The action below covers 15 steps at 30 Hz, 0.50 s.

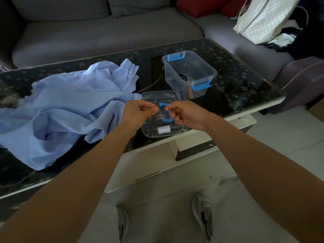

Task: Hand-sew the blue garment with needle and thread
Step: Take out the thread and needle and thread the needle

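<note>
The light blue garment (70, 109) lies crumpled on the left half of the dark glass table (245, 79). My left hand (140, 112) pinches a thin needle (154, 103) that points up from its fingertips. My right hand (184, 112) is held just to the right of it, with thumb and forefinger pinched together a few centimetres from the needle; the thread between them is too fine to make out. Both hands hover over a clear box lid (154, 95) with a blue handle. A white thread spool (164, 129) lies on that lid near the table's front edge.
A clear plastic box (188, 74) with blue clips stands open behind the lid, dark items inside. A grey sofa (105, 32) runs behind the table, with red cushions and a white bag (263, 20) at the right. My feet in sneakers (203, 213) are on the pale floor below.
</note>
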Motion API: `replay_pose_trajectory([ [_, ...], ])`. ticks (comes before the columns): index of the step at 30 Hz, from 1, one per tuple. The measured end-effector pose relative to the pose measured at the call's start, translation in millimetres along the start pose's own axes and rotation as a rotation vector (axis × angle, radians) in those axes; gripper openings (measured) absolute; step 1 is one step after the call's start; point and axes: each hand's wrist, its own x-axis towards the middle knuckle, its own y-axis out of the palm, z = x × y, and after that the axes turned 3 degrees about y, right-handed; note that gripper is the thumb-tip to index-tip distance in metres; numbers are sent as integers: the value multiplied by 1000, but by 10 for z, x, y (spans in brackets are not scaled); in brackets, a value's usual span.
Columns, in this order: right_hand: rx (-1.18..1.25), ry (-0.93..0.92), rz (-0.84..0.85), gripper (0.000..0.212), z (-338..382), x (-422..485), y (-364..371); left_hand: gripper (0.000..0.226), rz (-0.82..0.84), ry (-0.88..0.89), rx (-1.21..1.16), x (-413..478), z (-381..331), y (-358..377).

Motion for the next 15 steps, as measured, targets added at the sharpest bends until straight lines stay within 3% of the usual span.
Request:
replay_pose_trajectory([
  [10, -59, -56, -16, 28, -30, -15, 11, 18, 13, -20, 40, 21, 28, -1],
  [15, -51, -78, -10, 27, -17, -20, 24, 26, 150, 20, 24, -24, 30, 15],
])
